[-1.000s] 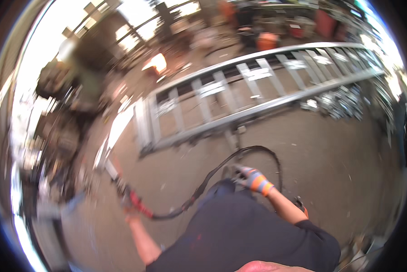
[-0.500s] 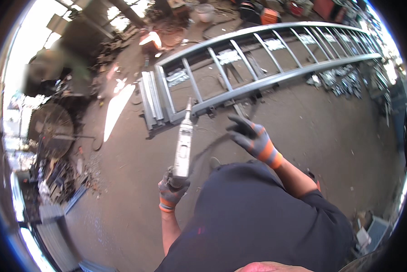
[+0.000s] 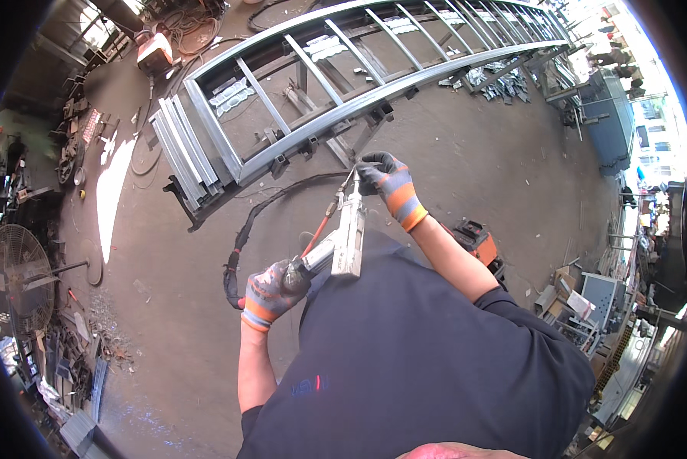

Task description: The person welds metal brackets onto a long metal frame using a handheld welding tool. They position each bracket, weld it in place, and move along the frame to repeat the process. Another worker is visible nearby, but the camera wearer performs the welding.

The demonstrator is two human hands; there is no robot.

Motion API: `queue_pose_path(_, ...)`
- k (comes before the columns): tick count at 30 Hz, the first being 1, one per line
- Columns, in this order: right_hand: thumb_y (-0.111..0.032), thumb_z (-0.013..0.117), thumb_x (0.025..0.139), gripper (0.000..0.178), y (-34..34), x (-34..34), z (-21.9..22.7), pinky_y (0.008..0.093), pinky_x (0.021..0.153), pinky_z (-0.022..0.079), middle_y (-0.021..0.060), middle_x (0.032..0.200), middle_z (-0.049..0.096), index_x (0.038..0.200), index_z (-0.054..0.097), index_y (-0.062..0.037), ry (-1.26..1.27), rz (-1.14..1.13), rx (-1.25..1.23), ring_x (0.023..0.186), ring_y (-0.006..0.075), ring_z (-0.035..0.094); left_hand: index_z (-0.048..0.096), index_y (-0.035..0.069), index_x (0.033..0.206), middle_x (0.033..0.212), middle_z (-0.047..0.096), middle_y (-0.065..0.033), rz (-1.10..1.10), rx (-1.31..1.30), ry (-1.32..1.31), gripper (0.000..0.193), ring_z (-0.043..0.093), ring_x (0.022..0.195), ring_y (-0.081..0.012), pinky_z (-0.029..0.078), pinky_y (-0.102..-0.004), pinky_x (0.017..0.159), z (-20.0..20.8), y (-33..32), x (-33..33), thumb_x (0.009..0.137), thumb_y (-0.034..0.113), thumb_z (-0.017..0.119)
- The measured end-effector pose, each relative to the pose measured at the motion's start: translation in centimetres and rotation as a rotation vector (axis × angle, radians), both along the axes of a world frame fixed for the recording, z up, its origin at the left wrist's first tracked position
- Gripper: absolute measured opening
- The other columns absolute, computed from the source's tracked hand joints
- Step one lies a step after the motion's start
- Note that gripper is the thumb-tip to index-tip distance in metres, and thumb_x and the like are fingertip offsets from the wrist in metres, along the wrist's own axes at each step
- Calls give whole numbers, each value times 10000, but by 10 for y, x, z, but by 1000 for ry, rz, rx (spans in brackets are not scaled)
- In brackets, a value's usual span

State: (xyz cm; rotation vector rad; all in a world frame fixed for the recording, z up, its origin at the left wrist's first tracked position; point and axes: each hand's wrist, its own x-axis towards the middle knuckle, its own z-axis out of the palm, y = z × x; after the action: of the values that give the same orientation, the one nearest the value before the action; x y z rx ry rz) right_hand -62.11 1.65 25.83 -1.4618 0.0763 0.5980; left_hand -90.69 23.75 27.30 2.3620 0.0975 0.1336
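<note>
crossbars (image 3: 313, 69) already span the ladder-like metal frame (image 3: 313, 131) on the far side; whether their joints are finished cannot be told. loose metal bars (image 3: 179, 153) lie beside its left end, not set between the rails. the welding gun (image 3: 348, 243), cable (image 3: 290, 188) looping left, is near the body, off the frame: the left hand (image 3: 270, 291) wraps its fingers round the handle; the right hand (image 3: 389, 183) bends its fingers at the tip, grip unclear.

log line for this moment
left hand: gripping silver tool by handle | right hand: at tool's tip | black cable: curving ahead of left hand | ladder-like metal frame: beyond hands
</note>
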Motion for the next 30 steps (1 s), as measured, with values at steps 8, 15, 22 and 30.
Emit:
queue_pose_path(8, -136, 757, 969, 197, -15, 9, -13, 325, 627, 615, 68, 871, 735, 1112, 739, -2, 165, 62, -62, 687, 165, 718, 702, 68, 1205, 953, 781, -136, -20, -68, 58, 601, 770, 792, -337, 605, -413, 714, -12, 1, -1, 743, 352, 960)
queue_pose_path(15, -143, 724, 992, 147, -15, 24, -37, 353, 548, 606, 107, 798, 727, 1058, 740, -13, 271, 203, -173, 587, 197, 698, 693, 65, 1200, 968, 770, -168, 66, -154, 247, 528, 759, 842, -376, 599, -449, 736, -22, -20, -19, 794, 331, 902)
queue_pose_path(22, -69, 727, 976, 236, -51, 40, -45, 333, 708, 633, 137, 989, 774, 1201, 716, 5, 82, 128, -261, 775, 190, 749, 683, 29, 1159, 962, 775, -196, 360, -341, 357, 445, 768, 894, -393, 590, -452, 771, -15, -65, -12, 844, 279, 874)
queue_pose_path(30, 44, 593, 804, 805, -52, 22, -18, 531, 1278, 316, 251, 1645, 452, 1598, 485, -26, -1052, 926, -314, 1514, 439, 446, 683, 6, 1152, 877, 758, -57, 483, -686, 407, 321, 716, 687, -162, 544, -337, 579, 34, -113, 44, 879, 115, 812)
